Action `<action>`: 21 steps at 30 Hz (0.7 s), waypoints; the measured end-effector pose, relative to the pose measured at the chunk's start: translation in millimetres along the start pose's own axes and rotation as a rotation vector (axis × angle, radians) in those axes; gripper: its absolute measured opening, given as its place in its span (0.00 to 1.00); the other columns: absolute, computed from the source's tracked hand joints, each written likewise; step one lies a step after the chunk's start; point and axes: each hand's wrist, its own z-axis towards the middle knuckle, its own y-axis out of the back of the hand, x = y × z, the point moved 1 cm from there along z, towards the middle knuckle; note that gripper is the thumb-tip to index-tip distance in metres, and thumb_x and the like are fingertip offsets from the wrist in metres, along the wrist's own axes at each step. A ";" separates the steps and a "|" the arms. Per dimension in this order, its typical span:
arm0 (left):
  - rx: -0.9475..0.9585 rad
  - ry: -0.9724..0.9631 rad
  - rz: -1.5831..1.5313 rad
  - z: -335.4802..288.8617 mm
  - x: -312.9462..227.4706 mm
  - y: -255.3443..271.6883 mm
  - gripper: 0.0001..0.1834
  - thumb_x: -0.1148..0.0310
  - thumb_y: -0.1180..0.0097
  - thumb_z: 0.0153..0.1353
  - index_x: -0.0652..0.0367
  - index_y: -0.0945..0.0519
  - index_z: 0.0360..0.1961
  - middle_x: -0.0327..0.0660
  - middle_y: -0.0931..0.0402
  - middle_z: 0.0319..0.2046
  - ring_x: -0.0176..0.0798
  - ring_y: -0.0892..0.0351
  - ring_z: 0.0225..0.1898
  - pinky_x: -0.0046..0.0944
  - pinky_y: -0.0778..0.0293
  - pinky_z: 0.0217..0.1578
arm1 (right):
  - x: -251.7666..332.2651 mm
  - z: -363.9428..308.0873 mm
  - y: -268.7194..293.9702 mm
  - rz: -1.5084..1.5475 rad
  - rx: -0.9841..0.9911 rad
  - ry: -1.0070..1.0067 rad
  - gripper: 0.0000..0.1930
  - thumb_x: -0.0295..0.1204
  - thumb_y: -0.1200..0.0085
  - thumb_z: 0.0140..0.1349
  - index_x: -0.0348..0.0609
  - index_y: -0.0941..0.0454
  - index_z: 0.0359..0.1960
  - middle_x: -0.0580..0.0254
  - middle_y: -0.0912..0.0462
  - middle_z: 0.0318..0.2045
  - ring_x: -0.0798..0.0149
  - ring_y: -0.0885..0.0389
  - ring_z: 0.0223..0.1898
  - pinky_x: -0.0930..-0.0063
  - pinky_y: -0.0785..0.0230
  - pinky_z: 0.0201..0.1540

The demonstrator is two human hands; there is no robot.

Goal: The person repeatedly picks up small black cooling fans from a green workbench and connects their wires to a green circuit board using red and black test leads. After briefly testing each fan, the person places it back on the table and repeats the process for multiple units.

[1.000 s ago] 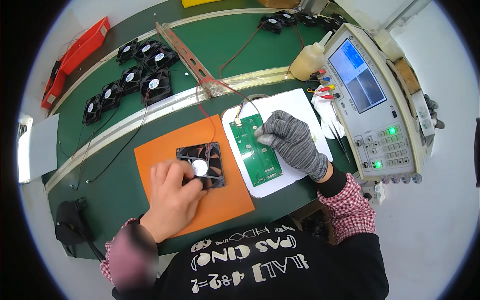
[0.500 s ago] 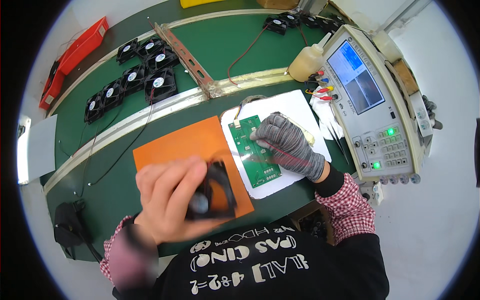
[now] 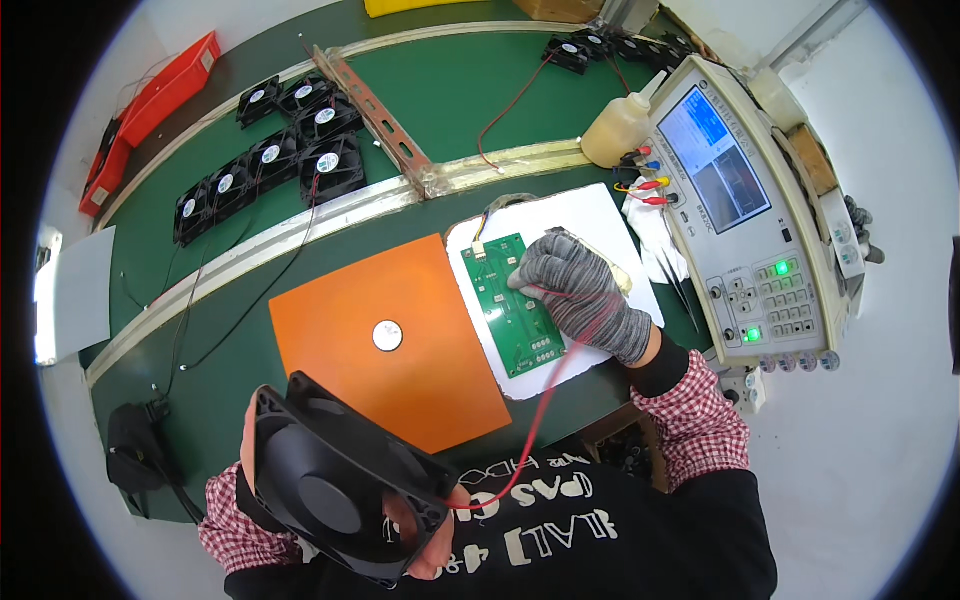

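Close to my chest, my left hand grips a square black cooling fan by its frame. The fan is tilted, its blades facing up, and it hides most of that hand. A red wire runs from the fan's corner up to my right hand. That hand wears a grey knit glove and has its fingers pinched on the wire over a green circuit board; the wire's end is hidden. The circuit board lies on a white pad. Left of it, an orange sheet bears a round white disc.
Several black fans with trailing wires sit at the far left. A tester with a screen stands at the right, beside a bottle of yellowish liquid and tweezers. A metal rail divides the far bench. Red bins stand far left.
My left hand has lifted the fan off the orange sheet toward my chest and turned it over, baring the white disc. The red wire now stretches between both hands. My right hand stays over the board.
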 end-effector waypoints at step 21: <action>-0.510 -0.192 1.792 128.7 56.2 148.2 0.09 0.67 0.34 0.50 0.60 0.21 0.24 0.45 0.24 0.28 0.50 0.24 0.36 0.48 0.29 0.38 | 16.6 -0.4 8.2 0.503 -0.142 -0.491 0.20 0.29 0.31 0.56 0.41 0.20 0.50 0.68 0.20 0.33 0.76 0.22 0.36 0.80 0.26 0.43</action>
